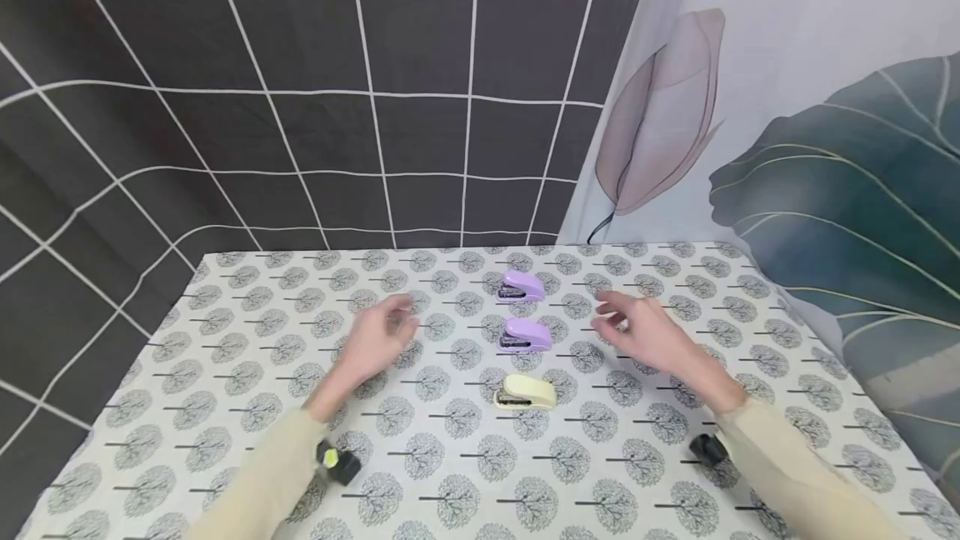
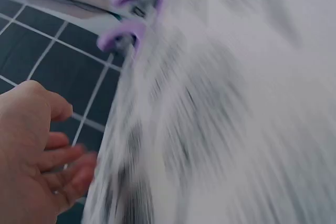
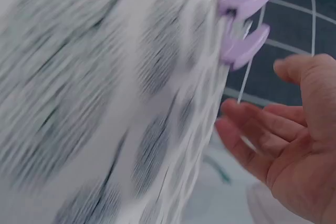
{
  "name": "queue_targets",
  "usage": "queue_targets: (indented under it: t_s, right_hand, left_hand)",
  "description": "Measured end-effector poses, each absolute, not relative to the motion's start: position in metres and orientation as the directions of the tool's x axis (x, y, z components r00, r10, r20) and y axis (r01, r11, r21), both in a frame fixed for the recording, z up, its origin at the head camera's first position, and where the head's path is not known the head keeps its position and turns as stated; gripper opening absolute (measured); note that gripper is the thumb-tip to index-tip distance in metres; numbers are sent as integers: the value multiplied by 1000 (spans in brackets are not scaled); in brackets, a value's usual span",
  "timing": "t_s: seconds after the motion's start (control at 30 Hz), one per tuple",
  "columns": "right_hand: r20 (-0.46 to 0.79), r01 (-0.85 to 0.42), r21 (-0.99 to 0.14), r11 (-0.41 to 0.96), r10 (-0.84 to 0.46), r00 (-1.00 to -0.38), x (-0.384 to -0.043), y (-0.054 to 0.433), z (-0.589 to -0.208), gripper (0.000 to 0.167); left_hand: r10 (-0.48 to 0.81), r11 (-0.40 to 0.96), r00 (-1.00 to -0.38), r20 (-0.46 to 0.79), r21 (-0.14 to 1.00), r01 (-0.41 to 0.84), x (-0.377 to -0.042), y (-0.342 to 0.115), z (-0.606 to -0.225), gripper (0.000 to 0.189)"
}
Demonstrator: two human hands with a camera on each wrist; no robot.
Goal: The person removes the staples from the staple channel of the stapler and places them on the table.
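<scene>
Three small staplers lie in a column on the table, one behind another. The farthest is a purple stapler [image 1: 522, 286], the middle one another purple stapler [image 1: 527, 334], and nearest is a cream-yellow stapler [image 1: 527, 392]. To their left, my left hand [image 1: 377, 333] holds nothing, fingers loosely bent toward them. On the other side my right hand [image 1: 637, 326] is likewise bare, its fingers relaxed and pointing inward. Both purple staplers also show in the left wrist view, past the left hand [image 2: 39, 153], and in the right wrist view, above the right hand [image 3: 286, 135].
A white cloth with grey tree prints covers the table [image 1: 450, 465]. Behind it hangs a dark curtain [image 1: 300, 140] with a white grid. At the right is a pale curtain [image 1: 750, 107] with large leaf prints. Black wrist cameras [image 1: 345, 467] sit on both cream sleeves.
</scene>
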State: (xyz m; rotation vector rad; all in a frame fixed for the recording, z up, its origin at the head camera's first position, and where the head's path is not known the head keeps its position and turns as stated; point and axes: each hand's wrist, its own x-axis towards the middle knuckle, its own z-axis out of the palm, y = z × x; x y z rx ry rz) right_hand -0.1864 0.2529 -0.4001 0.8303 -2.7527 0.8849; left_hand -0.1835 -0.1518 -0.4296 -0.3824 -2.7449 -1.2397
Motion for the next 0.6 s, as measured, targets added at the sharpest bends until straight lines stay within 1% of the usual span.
queue_targets:
  t_s: [0.07,0.13,0.2,0.3,0.33,0.47,0.6]
  right_hand:
    - [324,-573,-538,619,-476,-818,-197,238,-401,32]
    - [338,-572,-575,585,-467,-817,-206,223,-402,27]
    - [328,-554,-622,554,-458,-826,-215,207,-404,27]
    - [285,-508,-655,560,-440,-852,-225,187,-406,32]
    - [267,-492,-658,570,-434,-860,-228,182,-406,34]
    - [217,-468,-606,643,-433,-875,-242,164,-403,40]
    - [167,-457,-567,685,-448,-878,-255,153,-398,42]
  left_hand:
    - [175,535,-971,166,811,235,-197,-133,-431,38]
    - [169,453,-979,115,873,181,-209,-114,-434,33]
    - [158,411,-985,67,903,128,-219,-98,-440,31]
    - [149,387,-987,51,916,106,-231,-80,-449,30]
    - [147,381,-988,46,919,100,-233,-74,-451,31]
    - [182,356,-982,51,927,114,-244,-56,-455,39]
    - [210,368,-975,76,918,151,-255,-43,-452,41]
